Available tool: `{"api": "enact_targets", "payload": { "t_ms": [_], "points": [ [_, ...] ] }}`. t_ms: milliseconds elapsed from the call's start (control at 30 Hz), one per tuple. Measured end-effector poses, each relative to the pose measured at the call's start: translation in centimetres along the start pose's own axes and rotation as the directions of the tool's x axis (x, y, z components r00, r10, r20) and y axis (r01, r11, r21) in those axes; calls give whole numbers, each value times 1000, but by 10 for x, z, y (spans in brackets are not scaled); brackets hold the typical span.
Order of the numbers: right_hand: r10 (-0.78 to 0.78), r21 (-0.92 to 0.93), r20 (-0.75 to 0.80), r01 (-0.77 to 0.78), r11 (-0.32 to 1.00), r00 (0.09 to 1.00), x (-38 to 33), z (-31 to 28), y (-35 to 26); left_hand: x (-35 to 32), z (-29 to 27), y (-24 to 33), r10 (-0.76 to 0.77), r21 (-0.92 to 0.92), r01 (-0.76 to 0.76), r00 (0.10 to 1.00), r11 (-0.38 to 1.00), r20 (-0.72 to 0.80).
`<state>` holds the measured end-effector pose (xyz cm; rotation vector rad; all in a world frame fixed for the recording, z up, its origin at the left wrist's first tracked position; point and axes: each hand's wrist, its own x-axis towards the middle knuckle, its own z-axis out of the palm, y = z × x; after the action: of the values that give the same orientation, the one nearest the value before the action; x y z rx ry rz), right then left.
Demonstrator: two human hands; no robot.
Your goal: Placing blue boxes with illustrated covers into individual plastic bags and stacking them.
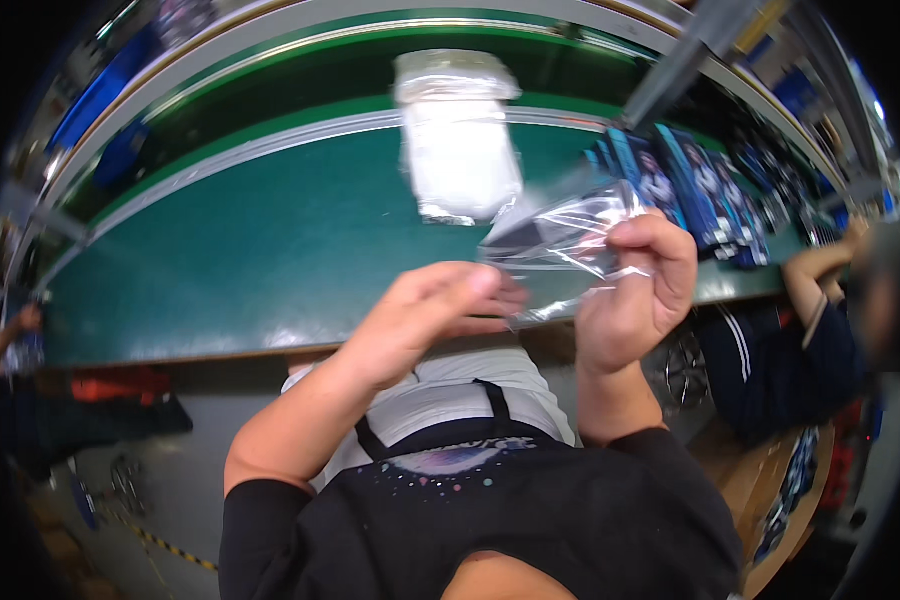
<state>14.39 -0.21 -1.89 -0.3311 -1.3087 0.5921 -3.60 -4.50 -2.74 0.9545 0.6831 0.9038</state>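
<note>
The clear plastic bag (562, 246) lies above the bench's near edge, its long axis running roughly crosswise, leftward from the right hand (642, 292), which pinches its right end between thumb and fingers. The left hand (425, 308) is just beside its lower left end, fingers blurred; whether they grip film, I cannot tell

No writing is legible (too blurred).

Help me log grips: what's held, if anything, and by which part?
The right hand holds a clear plastic bag by its right end; unclear for the left hand.
</note>
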Motion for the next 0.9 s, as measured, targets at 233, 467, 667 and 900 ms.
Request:
{"api": "enact_targets", "payload": {
  "t_ms": [233, 467, 667, 900],
  "points": [
    [189, -186, 675, -83, 979, 713, -2, 9, 8, 8, -32, -28, -28, -460, 12, 999, 888, -29],
    [94, -702, 381, 221, 677, 920, 71, -91, 42, 2, -39, -1, 625, 686, -158, 590, 710, -511],
    [226, -975, -87, -37, -219, 970, 131, -231, 81, 13, -95, -31, 718, 832, 544, 621, -106, -314],
    [271, -998, -58, -54, -23, 961, 123, -219, 68, 83, -37, -8, 587, 958, 5, 791, -286, 172]
  ]
}}
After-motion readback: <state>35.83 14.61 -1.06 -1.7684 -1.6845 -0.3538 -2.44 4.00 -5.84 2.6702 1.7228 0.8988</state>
